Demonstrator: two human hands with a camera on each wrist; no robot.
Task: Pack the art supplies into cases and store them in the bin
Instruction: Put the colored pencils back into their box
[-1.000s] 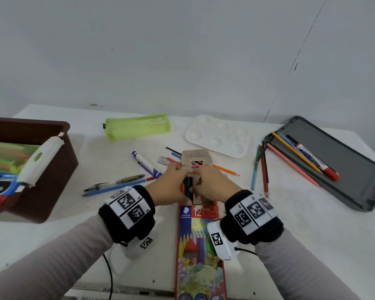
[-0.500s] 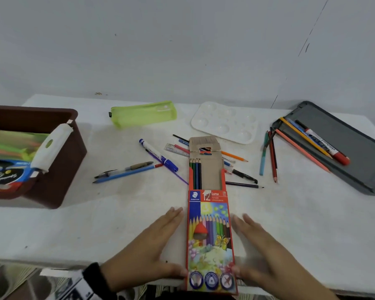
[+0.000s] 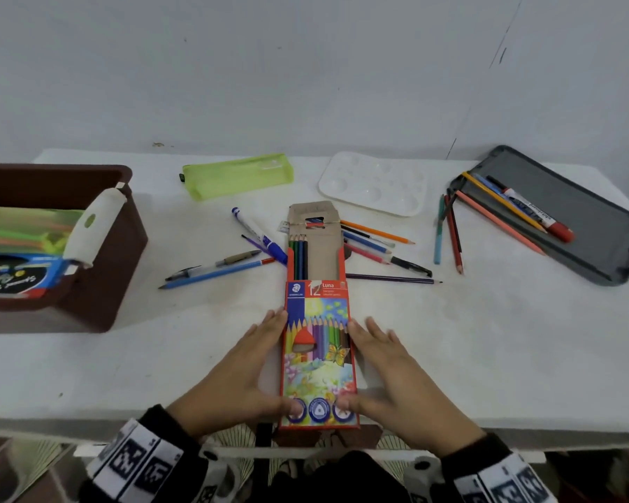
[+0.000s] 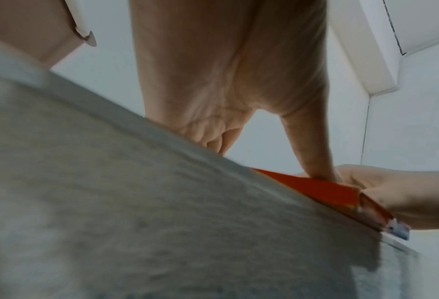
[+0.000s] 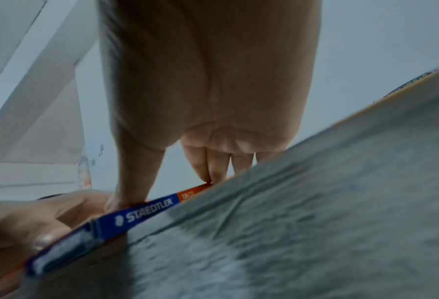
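Observation:
A colourful pencil box lies lengthwise on the white table, its near end at the front edge. Its brown flap is open at the far end, showing several pencils inside. My left hand lies flat along the box's left side, thumb pressing its near corner. My right hand mirrors it on the right side. The left wrist view shows the thumb on the box's orange edge. In the right wrist view the thumb rests on the blue edge. Loose pencils lie beside the flap.
A brown bin with supplies stands at the left. A green pencil case and white palette lie at the back. A grey case holds pencils and a marker at right. Pens and a blue marker lie left of the flap.
Both hands left the box's open far end and drew back to its near end, where they now lie flat on either side. Since half a second ago little has moved.

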